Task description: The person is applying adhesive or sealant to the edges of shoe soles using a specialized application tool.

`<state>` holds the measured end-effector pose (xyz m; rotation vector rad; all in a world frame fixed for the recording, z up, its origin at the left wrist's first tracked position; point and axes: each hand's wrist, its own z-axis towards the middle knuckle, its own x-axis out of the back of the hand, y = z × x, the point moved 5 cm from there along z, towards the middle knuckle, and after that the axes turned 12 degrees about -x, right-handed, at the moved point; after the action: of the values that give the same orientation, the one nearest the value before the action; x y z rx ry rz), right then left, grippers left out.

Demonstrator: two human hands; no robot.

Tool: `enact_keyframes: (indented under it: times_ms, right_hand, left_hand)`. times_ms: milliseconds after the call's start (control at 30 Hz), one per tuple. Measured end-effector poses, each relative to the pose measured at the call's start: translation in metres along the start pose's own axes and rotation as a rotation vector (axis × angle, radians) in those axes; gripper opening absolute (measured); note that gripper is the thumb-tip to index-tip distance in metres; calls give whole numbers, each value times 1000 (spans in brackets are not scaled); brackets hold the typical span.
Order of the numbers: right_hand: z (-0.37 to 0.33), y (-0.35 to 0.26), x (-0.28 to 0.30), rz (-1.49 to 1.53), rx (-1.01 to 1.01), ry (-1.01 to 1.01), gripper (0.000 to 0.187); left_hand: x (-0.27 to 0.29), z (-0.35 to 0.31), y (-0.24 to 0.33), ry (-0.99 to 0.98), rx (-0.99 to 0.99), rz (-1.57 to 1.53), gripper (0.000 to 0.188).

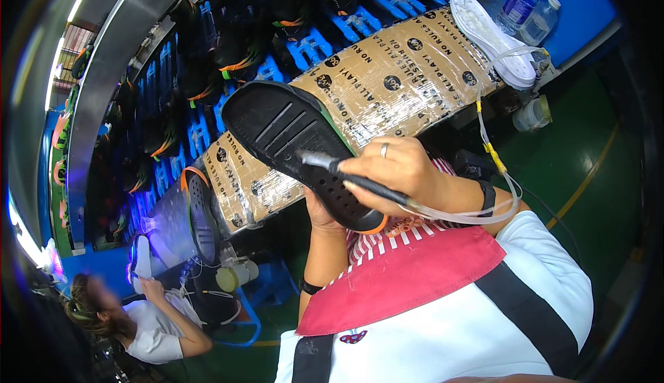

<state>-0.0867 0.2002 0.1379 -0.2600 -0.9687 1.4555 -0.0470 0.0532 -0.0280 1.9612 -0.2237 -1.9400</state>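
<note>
Two hands share the work at the middle of the view. The left hand (pixel 319 213) comes up from below and is closed around the black shoe sole (pixel 299 149), gripping its lower end so the tread side faces up, tilted over the cardboard-wrapped bench (pixel 387 82). The right hand (pixel 394 170) is clamped pen-fashion on a thin dark applicator tool (pixel 346 175), whose tip touches the sole near its middle; clear tubing (pixel 494 168) trails from the tool toward the right.

The sole looks light and rubbery, likely to flex if held only at one end (the orange rim at the lower end seems the firmest place to pinch), and its grooved face should give a sure grip.

Beyond the bench, black shoes with orange trim sit on a blue conveyor (pixel 311 47). A white sole (pixel 491 33) and two plastic bottles (pixel 529 9) lie at the upper right. Another person (pixel 149 321) sits at lower left.
</note>
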Motion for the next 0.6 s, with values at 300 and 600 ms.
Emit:
enact_keyframes:
  times_ms: [300, 600]
  right_hand:
    - [-3, -3, -7, 207, 73, -102, 25]
    - [8, -11, -9, -122, 3, -44, 26]
  left_hand:
    - [-23, 8, 4, -91, -47, 193, 79]
    - [-27, 1, -14, -28, 1, 115, 68]
